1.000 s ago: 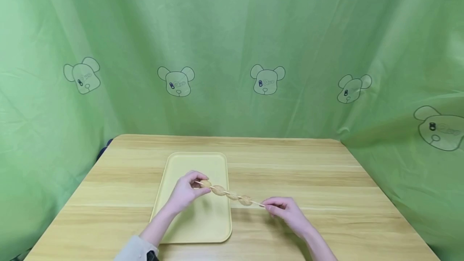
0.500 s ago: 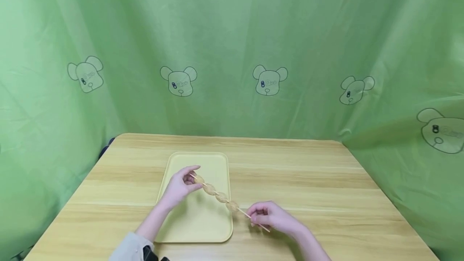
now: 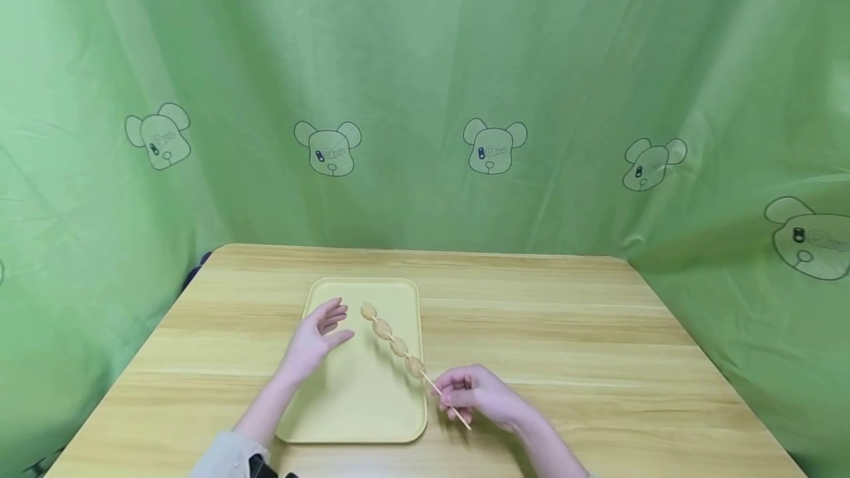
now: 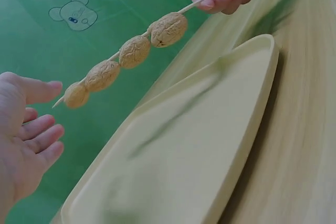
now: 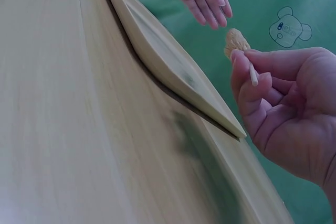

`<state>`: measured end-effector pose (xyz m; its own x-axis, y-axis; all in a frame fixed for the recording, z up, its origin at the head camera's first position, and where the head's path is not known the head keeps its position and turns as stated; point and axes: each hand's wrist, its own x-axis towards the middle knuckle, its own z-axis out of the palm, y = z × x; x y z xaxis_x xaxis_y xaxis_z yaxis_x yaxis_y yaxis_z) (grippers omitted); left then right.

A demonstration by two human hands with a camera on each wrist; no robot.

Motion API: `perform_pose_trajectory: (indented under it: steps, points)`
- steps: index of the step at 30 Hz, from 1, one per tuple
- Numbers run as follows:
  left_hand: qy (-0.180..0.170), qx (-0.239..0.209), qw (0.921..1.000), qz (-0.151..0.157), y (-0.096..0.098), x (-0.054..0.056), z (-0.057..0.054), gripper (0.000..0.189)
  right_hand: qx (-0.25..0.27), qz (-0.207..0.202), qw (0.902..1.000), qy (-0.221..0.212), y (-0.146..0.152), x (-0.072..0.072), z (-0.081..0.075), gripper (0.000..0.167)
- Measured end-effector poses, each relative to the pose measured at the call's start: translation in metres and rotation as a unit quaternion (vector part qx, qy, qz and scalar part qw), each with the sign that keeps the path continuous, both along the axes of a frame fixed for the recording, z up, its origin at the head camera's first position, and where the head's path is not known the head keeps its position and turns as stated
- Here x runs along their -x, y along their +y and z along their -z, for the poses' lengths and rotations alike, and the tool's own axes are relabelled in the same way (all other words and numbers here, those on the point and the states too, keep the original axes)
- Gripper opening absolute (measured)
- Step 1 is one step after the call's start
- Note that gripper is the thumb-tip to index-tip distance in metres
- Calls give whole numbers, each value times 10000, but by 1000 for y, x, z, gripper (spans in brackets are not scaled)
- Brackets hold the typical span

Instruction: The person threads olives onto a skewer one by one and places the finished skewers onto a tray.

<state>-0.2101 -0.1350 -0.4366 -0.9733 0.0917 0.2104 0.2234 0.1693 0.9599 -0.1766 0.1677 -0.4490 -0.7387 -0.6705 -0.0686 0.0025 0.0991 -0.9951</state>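
My right hand (image 3: 483,394) pinches the lower part of a thin wooden skewer (image 3: 454,414) between thumb and fingers. Several tan, wrinkled balls of food (image 4: 134,51) are threaded along it, one behind another. The skewer slants up and left, over the pale yellow tray (image 3: 358,419), apart from its surface. Near the skewer's pointed tip, my left hand (image 4: 23,129) holds nothing, its fingers spread and thumb apart. In the right wrist view the skewer's blunt end sticks out past the right fingertips (image 5: 260,83), and only the nearest ball is plainly seen.
The tray lies flat on a wood-grain table (image 3: 564,316), left of its middle. Green curtains (image 3: 398,57) printed with bear faces hang behind the table and at both sides.
The left hand has let go of the skewer's tip end and drawn back left. The right hand has moved left, with its grip shifted up the stick, and the skewer now slants more steeply.
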Motion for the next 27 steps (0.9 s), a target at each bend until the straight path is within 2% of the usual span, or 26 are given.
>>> perform_pose_trajectory:
  steps: [4, 11, 21, 27]
  points:
    - [-78, 437, 9990, -84, -13, -6, 5, 77, -101, 388, 9991, -129, -9, 2, -1, 32]
    - [-273, 1033, 9942, -80, -39, -25, 17, 92, 54, 913, 9951, -373, -30, 8, -5, 33]
    - [-451, 1459, 9883, -49, -66, -60, 34, 101, 243, 1165, 9905, -688, -65, 13, -2, 31]
    - [-472, 1534, 9870, 6, -73, -73, 40, 106, 216, 1468, 9861, -746, -88, 17, 0, 30]
